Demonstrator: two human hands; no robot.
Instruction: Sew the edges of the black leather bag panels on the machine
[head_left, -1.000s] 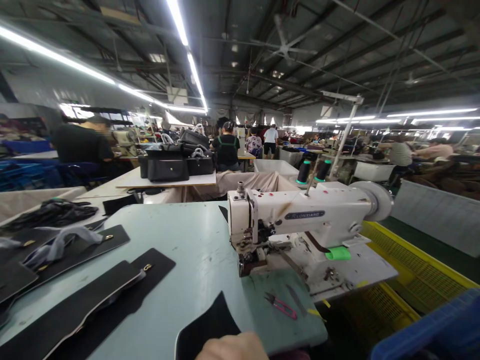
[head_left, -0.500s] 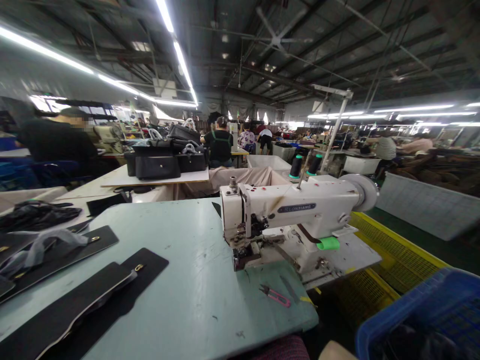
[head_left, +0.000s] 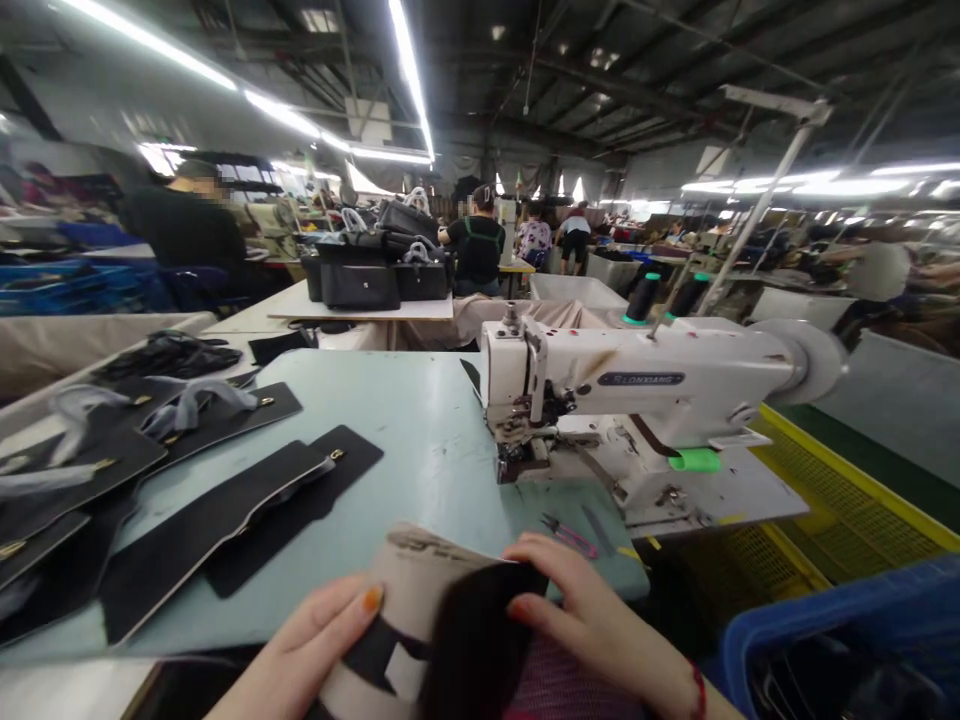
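Note:
Low in front of me, both hands grip one bent bag panel, beige fabric on one face and black on the other. My left hand pinches its left side, thumb on the beige face. At the upper right edge, the thumb and fingers of my right hand close on the black part. Beyond them stands a white sewing machine on a pale green tabletop. Pink thread snips lie on the tabletop below the machine. Several black bag panels with gold rings and strips lie to the left.
A blue plastic crate with dark contents stands at right, beside yellow crates. Black bags are stacked on the table ahead. Two thread cones stand behind the machine. Other people sit and stand farther back.
My hands have come into view holding the beige and black panel. The camera view has turned left and tilted down, so the machine sits farther right and higher.

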